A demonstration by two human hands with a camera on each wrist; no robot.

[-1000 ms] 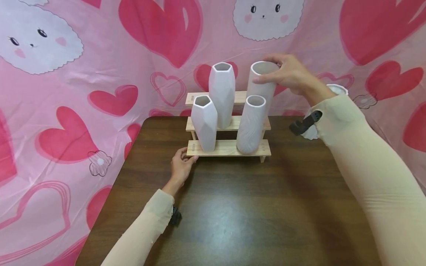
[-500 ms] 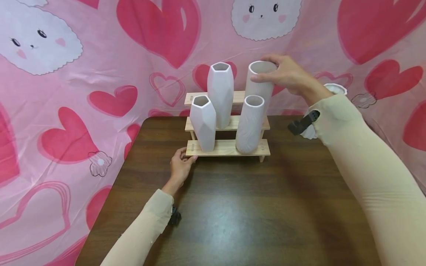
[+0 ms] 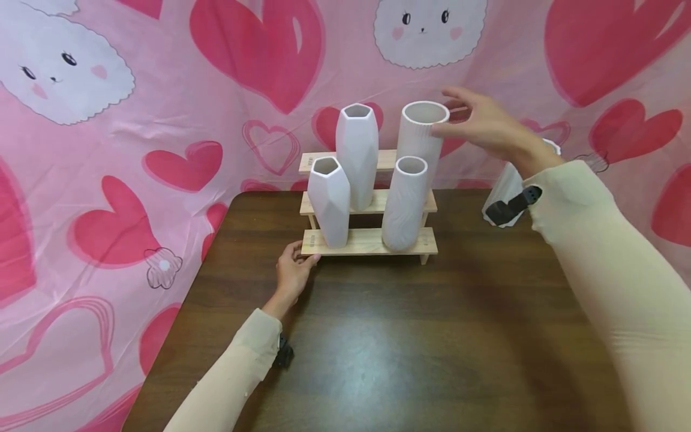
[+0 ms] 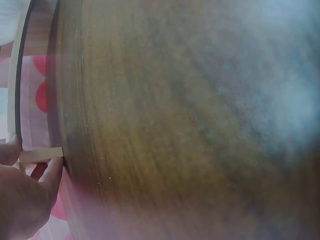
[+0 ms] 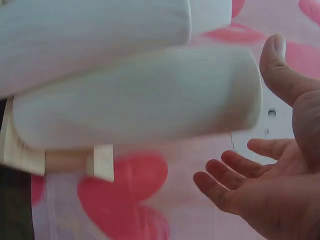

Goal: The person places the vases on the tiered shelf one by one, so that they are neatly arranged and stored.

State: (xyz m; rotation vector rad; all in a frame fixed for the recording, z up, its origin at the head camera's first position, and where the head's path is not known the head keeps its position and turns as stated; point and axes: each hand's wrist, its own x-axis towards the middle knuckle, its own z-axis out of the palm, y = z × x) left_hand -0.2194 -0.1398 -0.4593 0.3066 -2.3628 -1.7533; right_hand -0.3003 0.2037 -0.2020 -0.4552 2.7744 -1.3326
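A three-step wooden display stand [image 3: 367,241] carries several white vases. My left hand [image 3: 293,273] grips the left end of its lowest step; the left wrist view shows my thumb at the plank and my fingers round the stand's leg [image 4: 42,155]. Faceted vases stand on the left: a shorter one [image 3: 330,204] in front, a taller one [image 3: 358,156] behind. On the right, a slim textured vase [image 3: 403,207] stands before a wide ribbed cylindrical vase [image 3: 418,135]. My right hand [image 3: 480,123] is just right of that vase's rim, fingers spread and holding nothing.
Another white vase [image 3: 504,192] stands on the brown wooden table [image 3: 378,336] at the back right, partly hidden by my right wrist and its camera. A pink cloth [image 3: 205,72] with hearts hangs close behind the stand.
My right hand has let go of the cylindrical vase's rim and drawn away to the right, its fingers opening. My left hand stays on the stand.
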